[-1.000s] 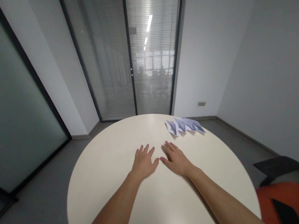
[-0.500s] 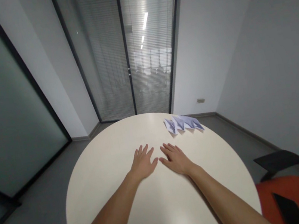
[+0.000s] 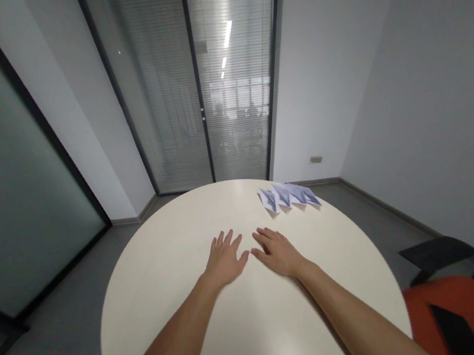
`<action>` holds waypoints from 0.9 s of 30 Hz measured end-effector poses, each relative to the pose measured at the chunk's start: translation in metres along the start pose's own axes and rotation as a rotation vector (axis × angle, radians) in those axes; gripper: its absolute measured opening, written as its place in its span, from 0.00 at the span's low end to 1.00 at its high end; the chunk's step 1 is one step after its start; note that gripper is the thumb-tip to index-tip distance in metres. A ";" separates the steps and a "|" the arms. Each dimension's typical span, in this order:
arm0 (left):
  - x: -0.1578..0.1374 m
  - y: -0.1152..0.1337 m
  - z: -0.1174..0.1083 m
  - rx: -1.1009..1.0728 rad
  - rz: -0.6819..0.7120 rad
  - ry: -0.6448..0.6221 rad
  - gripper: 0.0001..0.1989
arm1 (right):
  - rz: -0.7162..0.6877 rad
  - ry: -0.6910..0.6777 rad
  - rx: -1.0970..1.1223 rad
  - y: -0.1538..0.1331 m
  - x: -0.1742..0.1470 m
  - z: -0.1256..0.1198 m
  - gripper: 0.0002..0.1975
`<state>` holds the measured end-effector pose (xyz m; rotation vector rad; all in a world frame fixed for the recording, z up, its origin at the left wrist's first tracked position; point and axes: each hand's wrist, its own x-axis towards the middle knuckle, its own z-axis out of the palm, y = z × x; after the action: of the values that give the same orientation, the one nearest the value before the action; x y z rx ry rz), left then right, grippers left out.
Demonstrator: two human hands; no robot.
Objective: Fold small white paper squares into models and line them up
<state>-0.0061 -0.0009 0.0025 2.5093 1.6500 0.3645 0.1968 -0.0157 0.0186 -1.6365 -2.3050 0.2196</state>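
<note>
My left hand [image 3: 225, 260] lies palm down on the round cream table [image 3: 161, 297], its fingers spread and nothing in it. Beside it, my right hand [image 3: 278, 252] rests on the tabletop too, fingers stretched out and holding nothing. The two thumb tips almost meet, with a narrow gap between them. Beyond my right hand, near the far right rim, several folded white-lilac paper pieces [image 3: 289, 196] stand in an overlapping row, apart from both hands. They look like paper planes or similar folded shapes.
An orange chair [image 3: 460, 310] with black armrests [image 3: 440, 253] stands against the table's right side. Behind the table are glass doors with blinds [image 3: 200, 87]. A frosted glass panel [image 3: 4, 160] is on the left. A small socket plate [image 3: 316, 159] sits low on the wall.
Both hands keep the same place and pose on the table. The whole view has shifted very slightly; the paper pieces have not moved on the table.
</note>
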 end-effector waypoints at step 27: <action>0.003 -0.001 0.002 -0.119 -0.023 0.111 0.30 | 0.454 0.253 -0.129 0.046 0.042 -0.041 0.19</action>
<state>-0.0052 0.0028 0.0007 2.4215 1.6418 0.5918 0.2387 0.0372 0.0498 -2.1024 -1.7737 -0.0406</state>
